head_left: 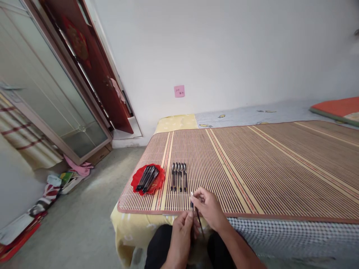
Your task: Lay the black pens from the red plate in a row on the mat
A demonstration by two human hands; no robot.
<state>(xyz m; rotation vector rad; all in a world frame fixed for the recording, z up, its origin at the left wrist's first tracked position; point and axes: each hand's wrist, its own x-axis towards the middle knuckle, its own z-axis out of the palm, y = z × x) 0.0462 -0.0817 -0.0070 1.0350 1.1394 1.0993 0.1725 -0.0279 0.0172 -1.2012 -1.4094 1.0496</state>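
My left hand (181, 232), fingers closed, grips a dark pen barrel (192, 204) just over the front edge of the bamboo mat (238, 179). The barrel stands nearly upright, and a pale tip shows at its top. My right hand (206, 204) is closed beside that tip; a thin dark stick, which looks like a pen refill (199, 223), slants down from under its fingers. Ahead of my hands, several black pens (178, 177) lie side by side in a row. To their left, a red scalloped plate (134, 182) holds a pile of black pens (147, 178).
The mat lies on a bed with a yellow and checked sheet (125, 224). An orange folded cloth (339, 106) rests at the far right. A pink note (179, 91) is stuck on the white wall. A glass door (64, 82) and floor clutter (50, 186) are at left.
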